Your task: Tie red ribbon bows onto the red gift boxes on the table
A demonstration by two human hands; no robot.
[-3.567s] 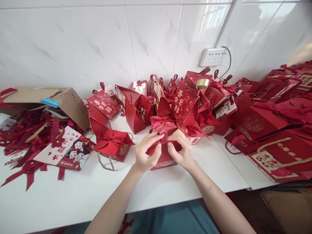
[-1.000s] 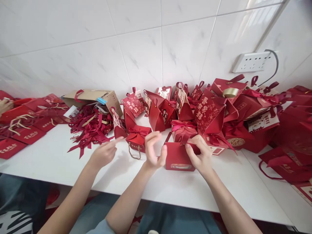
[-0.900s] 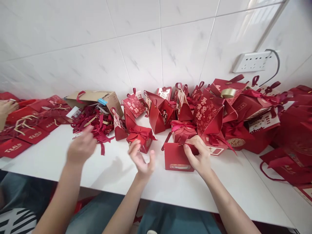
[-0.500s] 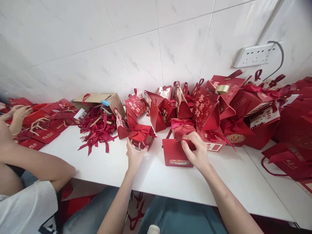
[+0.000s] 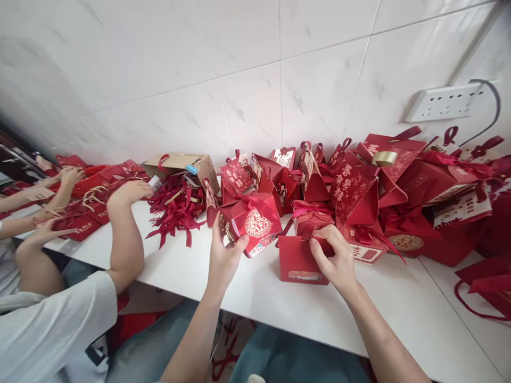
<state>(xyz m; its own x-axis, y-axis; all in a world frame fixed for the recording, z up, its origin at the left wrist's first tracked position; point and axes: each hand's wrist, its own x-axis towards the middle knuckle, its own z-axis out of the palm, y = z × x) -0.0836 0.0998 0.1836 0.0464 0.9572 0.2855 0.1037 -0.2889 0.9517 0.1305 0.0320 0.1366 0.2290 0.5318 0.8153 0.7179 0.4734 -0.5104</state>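
Note:
My left hand (image 5: 224,258) grips a red gift box (image 5: 257,223) with a ribbon on top and a round gold pattern on its side, tilted so that the pattern faces me. To its right, my right hand (image 5: 335,258) pinches the top edge of a plain red box (image 5: 299,260) with a small oval window low on its front. Right behind that one sits a small red box with a pink ribbon (image 5: 313,215). A red box with a white label (image 5: 365,247) stands beside my right hand.
Many red gift boxes (image 5: 355,186) are piled along the wall, with a roll of gold ribbon (image 5: 384,158) on top. Dark red ribbons (image 5: 179,205) spill from a cardboard box (image 5: 199,162). At left a co-worker's arm (image 5: 128,229) reaches over red bags (image 5: 85,226). A power strip (image 5: 445,102) hangs at right.
My left hand has raised and turned its gift box, so the gold pattern now shows. The right hand keeps its hold. A co-worker's arm at left has lifted. The view has shifted left.

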